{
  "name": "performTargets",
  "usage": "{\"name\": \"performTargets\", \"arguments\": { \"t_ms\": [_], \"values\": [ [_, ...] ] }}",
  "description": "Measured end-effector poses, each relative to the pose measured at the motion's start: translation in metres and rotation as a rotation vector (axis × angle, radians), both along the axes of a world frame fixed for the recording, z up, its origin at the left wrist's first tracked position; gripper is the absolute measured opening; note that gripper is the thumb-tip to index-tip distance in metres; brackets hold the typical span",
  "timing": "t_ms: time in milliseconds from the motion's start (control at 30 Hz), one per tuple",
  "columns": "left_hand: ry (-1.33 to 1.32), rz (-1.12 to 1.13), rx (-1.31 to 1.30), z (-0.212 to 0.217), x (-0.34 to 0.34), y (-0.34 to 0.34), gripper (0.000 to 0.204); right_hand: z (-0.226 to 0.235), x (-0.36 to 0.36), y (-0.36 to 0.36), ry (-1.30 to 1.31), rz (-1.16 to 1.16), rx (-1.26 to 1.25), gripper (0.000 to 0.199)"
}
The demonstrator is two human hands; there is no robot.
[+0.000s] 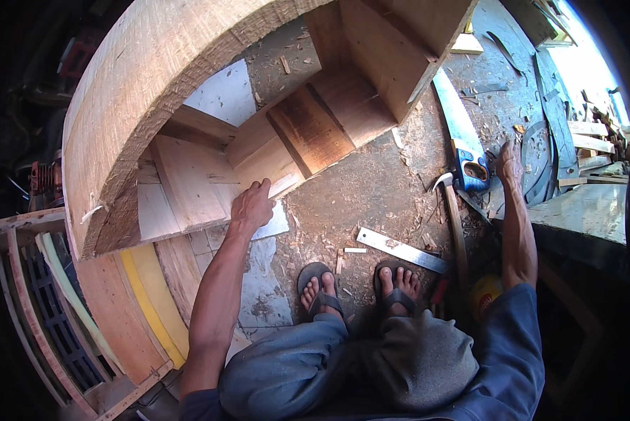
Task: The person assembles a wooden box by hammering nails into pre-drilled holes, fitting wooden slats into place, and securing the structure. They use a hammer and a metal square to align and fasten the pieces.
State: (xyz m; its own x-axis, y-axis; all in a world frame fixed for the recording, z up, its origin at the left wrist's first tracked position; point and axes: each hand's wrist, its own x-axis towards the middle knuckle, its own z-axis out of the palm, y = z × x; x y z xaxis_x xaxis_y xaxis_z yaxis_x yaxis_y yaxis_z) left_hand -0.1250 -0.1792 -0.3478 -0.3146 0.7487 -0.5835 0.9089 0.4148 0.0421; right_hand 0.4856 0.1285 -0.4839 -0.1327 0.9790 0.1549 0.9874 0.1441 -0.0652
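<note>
At the left stands a large curved wooden frame (129, 105) with inner plank partitions. My left hand (253, 207) is closed over its near lower edge. A pale wood strip (284, 184) shows right beside those fingers; whether they hold it too is unclear. My right hand (509, 165) reaches out to the right, just past the blue handle of a handsaw (462, 126). Its fingers are drawn together, and what they hold, if anything, is hidden. Below the saw lies a claw hammer (455, 224), its wooden handle pointing toward me.
A steel ruler (402, 250) lies in front of my sandalled feet, among wood chips. Black rubber strips (550, 119) spread at the right, near stacked wood offcuts (592, 144) and a grey-topped surface (588, 214). A slatted wooden piece (51, 302) stands at the lower left.
</note>
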Motion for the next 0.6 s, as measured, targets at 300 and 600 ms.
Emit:
{"name": "performTargets", "arguments": {
  "t_ms": [300, 600],
  "values": [
    [0.007, 0.008, 0.021, -0.008, -0.007, -0.016, 0.041, 0.097, -0.275, -0.166, 1.242, 0.268, -0.469, 0.03],
    [0.007, 0.008, -0.008, -0.004, -0.005, -0.008, 0.04, 0.07, -0.461, -0.211, 1.003, 0.7, -0.618, 0.017]
  ]
}}
